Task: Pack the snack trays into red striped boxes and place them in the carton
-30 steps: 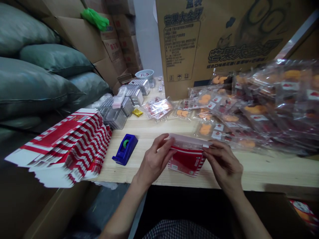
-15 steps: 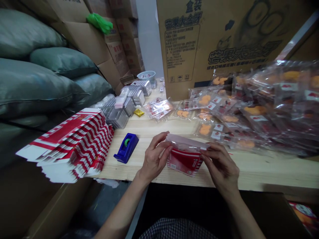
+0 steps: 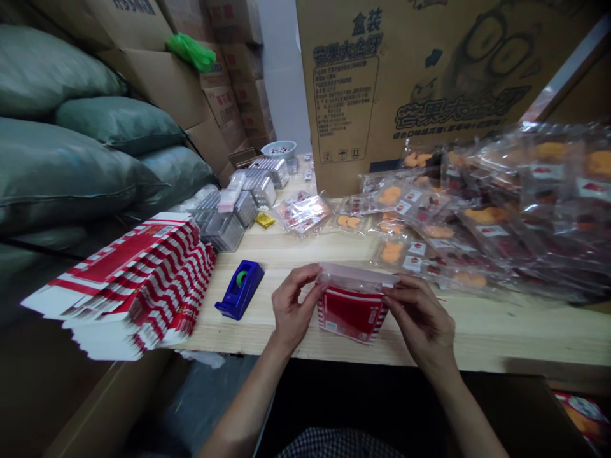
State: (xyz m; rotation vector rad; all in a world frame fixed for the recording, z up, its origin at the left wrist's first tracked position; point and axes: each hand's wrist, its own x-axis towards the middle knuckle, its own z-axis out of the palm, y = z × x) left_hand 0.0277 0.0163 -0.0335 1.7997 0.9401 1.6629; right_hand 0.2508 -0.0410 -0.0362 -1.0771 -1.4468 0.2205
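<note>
Now your left hand (image 3: 292,310) and right hand (image 3: 420,318) grip the red striped box (image 3: 352,312) by its two ends, fingers closed on it, at the bench (image 3: 501,331) edge. Left of the box sits the blue tape dispenser (image 3: 239,289); behind it, snack packets (image 3: 429,229). Since before, its top flap folded down.

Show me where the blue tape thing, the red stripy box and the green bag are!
blue tape dispenser (image 3: 239,289), head view, on its blue body.
red striped box (image 3: 352,313), head view, on its red front panel.
green bag (image 3: 191,52), head view, on the crumpled plastic's middle.
</note>
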